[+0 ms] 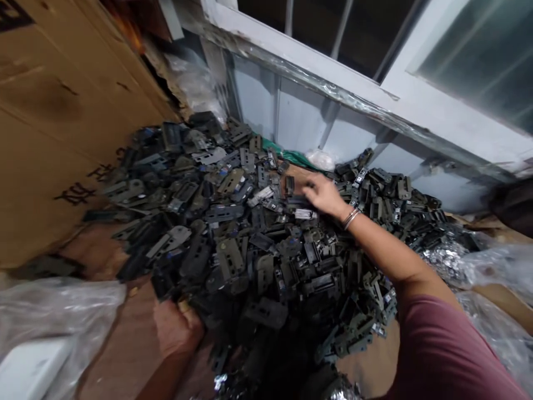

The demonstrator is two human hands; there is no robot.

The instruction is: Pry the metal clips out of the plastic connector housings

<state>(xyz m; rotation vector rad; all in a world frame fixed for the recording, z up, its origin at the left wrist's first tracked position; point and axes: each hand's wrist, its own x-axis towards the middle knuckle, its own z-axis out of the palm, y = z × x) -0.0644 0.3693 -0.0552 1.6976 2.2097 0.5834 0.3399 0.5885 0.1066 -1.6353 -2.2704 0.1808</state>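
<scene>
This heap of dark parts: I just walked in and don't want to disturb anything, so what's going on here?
A person has both bare hands at the heap, which lies beside a cardboard box. The left hand is at the heap's near-left edge, by a dark part; the right hand reaches over toward the far side. Whether either hand grips anything is unclear.

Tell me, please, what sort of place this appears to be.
Probably a workshop or storage corner: the big heap of dark parts, the marked cardboard and the clear plastic sheeting suggest it.

Inked cardboard (62, 105), barred window (410, 53).
</scene>
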